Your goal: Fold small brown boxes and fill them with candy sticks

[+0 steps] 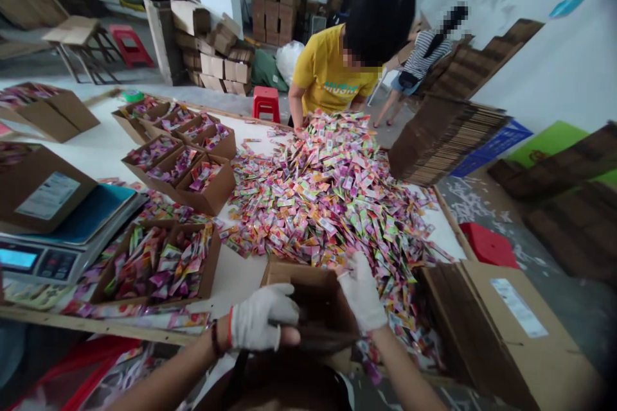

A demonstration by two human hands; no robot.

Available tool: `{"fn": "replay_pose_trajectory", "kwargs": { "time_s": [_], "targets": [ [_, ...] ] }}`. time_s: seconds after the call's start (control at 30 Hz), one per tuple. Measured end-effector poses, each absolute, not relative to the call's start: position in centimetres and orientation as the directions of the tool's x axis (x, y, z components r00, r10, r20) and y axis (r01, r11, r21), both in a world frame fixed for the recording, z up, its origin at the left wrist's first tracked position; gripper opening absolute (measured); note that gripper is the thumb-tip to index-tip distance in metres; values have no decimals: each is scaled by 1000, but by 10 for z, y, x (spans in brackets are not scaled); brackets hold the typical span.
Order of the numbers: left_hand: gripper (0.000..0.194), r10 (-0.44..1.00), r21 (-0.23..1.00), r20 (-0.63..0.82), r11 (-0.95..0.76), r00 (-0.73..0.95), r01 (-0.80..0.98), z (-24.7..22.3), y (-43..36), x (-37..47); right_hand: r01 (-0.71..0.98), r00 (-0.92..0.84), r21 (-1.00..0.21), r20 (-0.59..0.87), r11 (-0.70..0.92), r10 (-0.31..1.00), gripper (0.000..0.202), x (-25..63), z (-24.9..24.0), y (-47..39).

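An open cardboard box stands at the near edge of the table in front of me, its inside dark and seemingly without packets. My left hand, in a white glove, is over the box's left side; its thumb is apart from the fingers, with nothing visible between. My right hand, also gloved, is at the box's right rim with fingers stretched toward the pile. Just beyond the box spreads a large heap of small colourful packets. Whether either palm presses on the cardboard is hard to see.
Divided boxes of packets stand to the left, with another filled box nearer. A digital scale bears a carton. Flattened cardboard and a large carton are at right. A person in yellow leans over the heap.
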State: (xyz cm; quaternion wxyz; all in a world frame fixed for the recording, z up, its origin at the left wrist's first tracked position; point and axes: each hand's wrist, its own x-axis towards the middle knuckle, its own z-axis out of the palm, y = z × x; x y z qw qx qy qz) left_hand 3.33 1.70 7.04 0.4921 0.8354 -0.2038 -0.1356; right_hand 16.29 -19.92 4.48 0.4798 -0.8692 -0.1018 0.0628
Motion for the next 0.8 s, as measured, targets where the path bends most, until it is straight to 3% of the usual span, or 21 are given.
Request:
{"fn": "replay_pose_trajectory", "kwargs": {
  "time_s": [0.07,0.17,0.23,0.33,0.43,0.53,0.6,0.7,0.8],
  "targets": [
    [51,-351,888,-14,-434,936,-150,67,29,33,143,955,-863,-8,-484,295,41,158,54,-207],
    [53,-173,905,-26,-423,985,-50,58,39,34,311,790,-855,-9,-414,613,35,151,65,-222],
    [46,-127,915,-38,-403,991,-17,51,35,37,381,699,-806,-71,-454,712,28,149,64,-225],
    [33,102,857,72,-515,992,-9,41,19,42,247,786,-720,-242,-648,569,22,149,50,-220],
    [56,317,609,272,-788,909,92,37,1,46,171,901,-705,-171,-689,398,39,146,31,-213],
    [75,221,387,318,-918,922,86,42,-8,45,255,946,-713,44,-654,321,84,139,16,-213],
    [70,126,362,280,-932,952,17,46,-8,38,192,956,-748,-5,-636,295,101,133,10,-215],
    [37,21,394,230,-916,973,-74,46,-5,21,-9,905,-806,-258,-592,337,98,121,9,-213],
    [20,-42,403,194,-907,980,-119,43,-3,7,-58,855,-845,-317,-531,411,91,115,20,-212]
  ]
}}
